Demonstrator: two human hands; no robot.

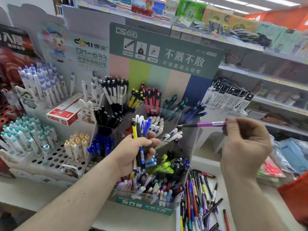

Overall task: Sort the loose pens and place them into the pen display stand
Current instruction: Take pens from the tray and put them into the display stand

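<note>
My left hand [136, 151] grips an upright bunch of pens [139, 129], yellow, black, white and blue, in front of the tiered clear pen display stand [150, 206]. My right hand [245, 140] pinches the end of a purple and black pen [201, 125] and holds it level, tip pointing left over the stand's right side. The stand's compartments hold black, yellow, red, teal, blue, white and pastel pens. A heap of loose pens [198, 200] lies on the white shelf to the right of the stand, below my right hand.
A white peg-hole pen rack [50, 157] with teal, purple and orange capped pens stands at the left, with a red box [65, 113] on it. Boxed refills [228, 97] stand behind at the right. Packaged goods [286, 155] lie at the far right; store shelves run behind.
</note>
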